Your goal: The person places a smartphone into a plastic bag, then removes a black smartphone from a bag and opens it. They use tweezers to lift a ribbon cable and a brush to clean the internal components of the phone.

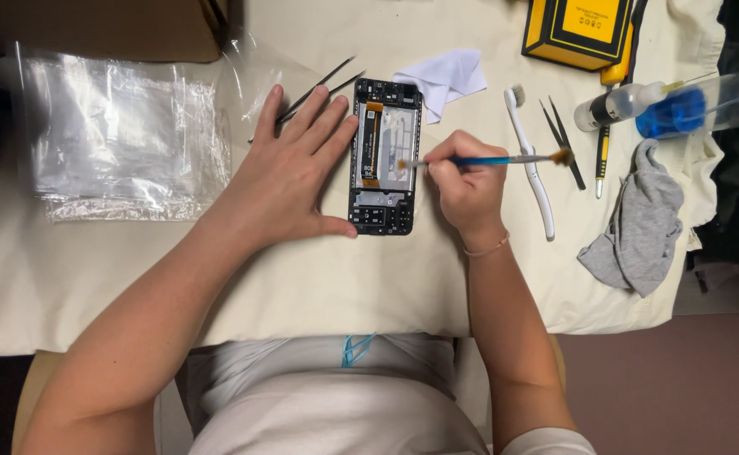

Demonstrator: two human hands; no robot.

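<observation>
Left hand [289, 181]: flat, fingers spread, steadying the phone [384, 156].
Right hand [468, 181]: pinching the brush [487, 159]; phone lies left, lengthwise away.

Both bare forearms are reaching up from the lower edge of the view, elbows spread apart; the left hand [289, 173] is lying flat, palm down, its fingers stretched forward and slightly fanned, thumb angling out to the right, nothing closed in its grip; the left wrist is lying straight in line with the forearm; the right hand [468, 181] is curling into a loose fist, knuckles up, fingertips pinching together at its left side in a pen-like grip; the right wrist is bending slightly and is wearing a thin band.
</observation>
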